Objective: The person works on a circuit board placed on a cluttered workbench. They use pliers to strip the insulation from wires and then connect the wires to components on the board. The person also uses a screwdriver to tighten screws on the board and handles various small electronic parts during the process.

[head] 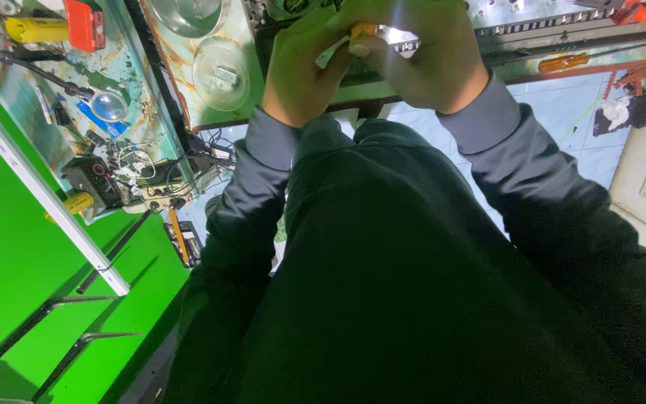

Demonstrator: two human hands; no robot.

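**Both hands closed on a small metal part at the tabletop edge**

The tabletop [181, 82] carries everything. Left of the hands on it stand two clear glass bowls: the nearer bowl [220, 73] holds one small metal piece, while what the farther bowl [187, 15] holds cannot be made out. The left hand [300, 63] and right hand [431, 60] meet above the tabletop's edge, each grip closed around a silvery metal part [399, 39] with an orange-handled tool [362, 31] between the fingers.
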